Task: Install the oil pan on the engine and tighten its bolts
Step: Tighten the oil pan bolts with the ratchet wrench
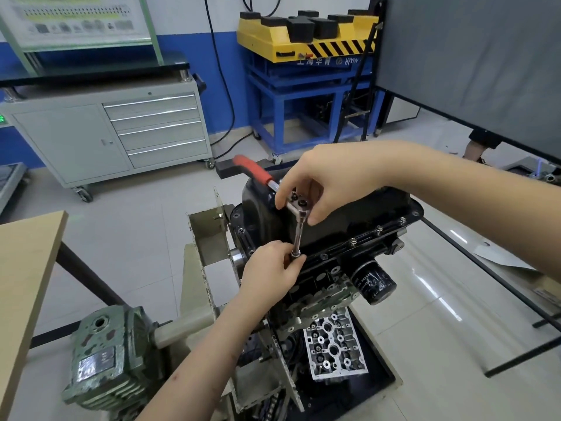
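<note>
1. Green gearbox (103,363) low left, on the engine stand.
2. Left hand (271,270) pinches the socket extension's (297,238) lower end at the pan flange.
3. Right hand (328,183) grips the ratchet (267,177) head; red handle points up-left.
4. Black oil pan (349,214) sits on the inverted engine (318,287); flange bolts (379,228) visible.
5. Oil filter (374,282) right, below the flange.

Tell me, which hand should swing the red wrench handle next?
Probably the right hand: it already holds the ratchet at its head, beside the red handle. The left hand pinches the socket end on the oil pan edge, steadying it.
</note>
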